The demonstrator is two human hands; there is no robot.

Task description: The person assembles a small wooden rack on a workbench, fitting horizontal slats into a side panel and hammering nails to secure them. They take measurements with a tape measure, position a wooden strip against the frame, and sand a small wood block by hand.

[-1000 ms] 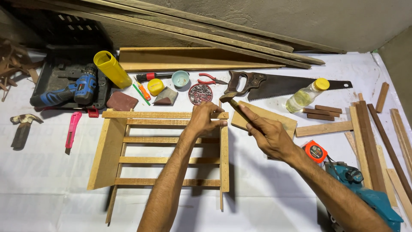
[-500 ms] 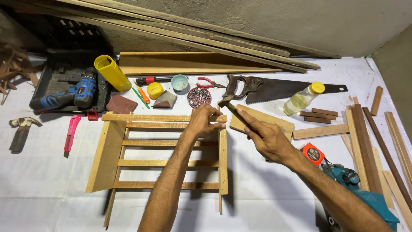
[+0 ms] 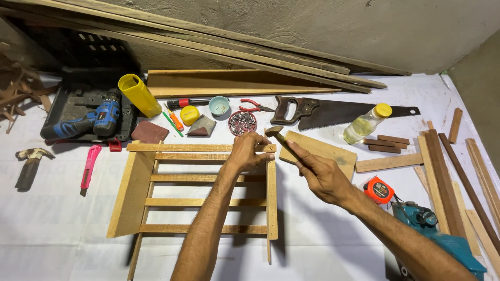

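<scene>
Yellow tube (image 3: pixel 139 94), lying tilted, back left of sheet (image 3: pixel 323 234), beside black case (image 3: pixel 67 112). Clear bottle (image 3: pixel 366 125), yellow cap, lying back right by saw (image 3: pixel 333 112). No signs, no screens.

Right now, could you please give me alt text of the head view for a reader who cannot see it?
The left hand pinches the top corner of a slatted wooden frame on a white-covered table, while the right hand holds a small hammer raised beside it. A handsaw, a dish of nails and a blue drill lie behind.
</scene>
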